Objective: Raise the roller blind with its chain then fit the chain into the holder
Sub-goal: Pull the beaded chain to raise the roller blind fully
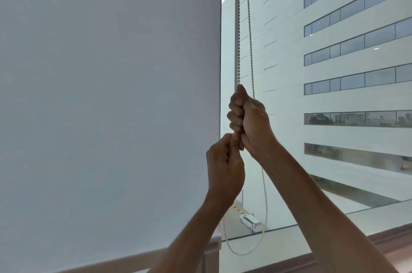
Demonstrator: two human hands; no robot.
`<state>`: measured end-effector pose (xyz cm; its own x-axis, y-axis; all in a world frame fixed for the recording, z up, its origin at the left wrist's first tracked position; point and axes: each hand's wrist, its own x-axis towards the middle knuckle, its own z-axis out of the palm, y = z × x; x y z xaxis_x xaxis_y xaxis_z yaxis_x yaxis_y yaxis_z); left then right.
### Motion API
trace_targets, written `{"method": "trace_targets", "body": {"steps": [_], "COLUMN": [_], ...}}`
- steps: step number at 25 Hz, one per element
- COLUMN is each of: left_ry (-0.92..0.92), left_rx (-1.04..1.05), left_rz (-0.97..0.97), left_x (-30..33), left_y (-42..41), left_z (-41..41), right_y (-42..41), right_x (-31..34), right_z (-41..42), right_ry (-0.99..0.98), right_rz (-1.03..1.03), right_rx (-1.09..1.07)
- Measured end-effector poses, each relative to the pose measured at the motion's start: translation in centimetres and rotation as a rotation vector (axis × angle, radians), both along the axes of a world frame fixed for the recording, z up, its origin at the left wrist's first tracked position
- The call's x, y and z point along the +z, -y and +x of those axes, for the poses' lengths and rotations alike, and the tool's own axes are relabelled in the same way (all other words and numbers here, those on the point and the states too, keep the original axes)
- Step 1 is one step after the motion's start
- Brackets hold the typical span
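pale roller blind (107, 94) down, beaded chain (238, 27) looped

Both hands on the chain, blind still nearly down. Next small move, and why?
Probably pull the gripped strand down with the right hand, then reach the left hand above it. Both hands grip the same strand of the chain, right above left, the blind covers almost the whole pane, and the loop hangs free below. No holder is in view.

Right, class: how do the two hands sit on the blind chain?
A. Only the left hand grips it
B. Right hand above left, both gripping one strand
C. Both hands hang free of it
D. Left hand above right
B: the right hand is fisted on the chain just above the left hand, which grips the same strand.
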<state>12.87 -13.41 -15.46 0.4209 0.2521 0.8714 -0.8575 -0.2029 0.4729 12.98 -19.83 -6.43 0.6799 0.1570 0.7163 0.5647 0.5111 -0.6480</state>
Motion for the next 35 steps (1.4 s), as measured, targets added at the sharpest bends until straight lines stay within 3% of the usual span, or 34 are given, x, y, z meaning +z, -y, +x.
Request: {"method": "trace_targets", "body": {"steps": [12,21,25,31,33,35], "left_ry": [-0.13,-0.133,-0.111,0.016,-0.028,-0.11], "left_rx": [0.015,-0.053,0.054,0.198,0.122,-0.107], "left_rz": [0.088,0.131,0.187,0.053,0.025,-0.007], "left_x": [-12.2,-13.0,-13.3,-4.8,0.3,5.1], "left_y": [0.3,-0.4,-1.3,-2.3,-2.2,-2.0], "left_z": [-2.9,-4.0,-5.2,-5.7,-5.3,-4.8], "right_y": [1.0,0.9,0.9,1.2,1.1,0.9], "right_x": [-12.5,-13.6,-13.3,-12.9,-12.7,-12.4], "right_z": [-1.1,-2.1,-2.1,-2.4,-2.5,-2.5], "right_ry": [-0.124,-0.155,-0.162,-0.158,-0.146,-0.118], "right_rz": [-0.007,0.03,0.031,-0.071,-0.102,-0.125], "right_rx": [0.052,0.105,0.113,0.087,0.1,0.176]}}
